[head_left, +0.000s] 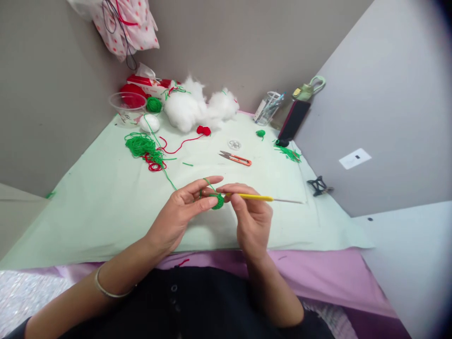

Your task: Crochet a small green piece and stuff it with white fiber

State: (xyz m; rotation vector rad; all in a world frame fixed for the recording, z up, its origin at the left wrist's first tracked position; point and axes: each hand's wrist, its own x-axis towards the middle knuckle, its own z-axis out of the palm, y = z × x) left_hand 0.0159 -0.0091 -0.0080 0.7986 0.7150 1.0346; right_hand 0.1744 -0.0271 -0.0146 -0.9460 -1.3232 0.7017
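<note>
My left hand [183, 205] pinches a small round piece of green crochet [219, 202] between thumb and fingers. Green yarn [168, 179] loops over its raised index finger and trails back to a loose green heap [141, 146]. My right hand [252, 219] grips a crochet hook [254, 197] by its yellow handle, its thin bare shaft pointing right. The hook's other tip meets the green crochet; the stitch itself is too small to make out. Beyond the hands lie orange-handled thread snips [236, 158] and a small round dish [234, 145] with tiny rings or beads.
White stuffing [187, 106] is piled at the back, beside a tissue box [151, 84] and a clear tub [123, 113]. A red crochet piece [204, 131] lies mid-table. Along the right stand a pen cup [268, 108], a phone [294, 120] and a bottle [302, 92], near green scraps [289, 154].
</note>
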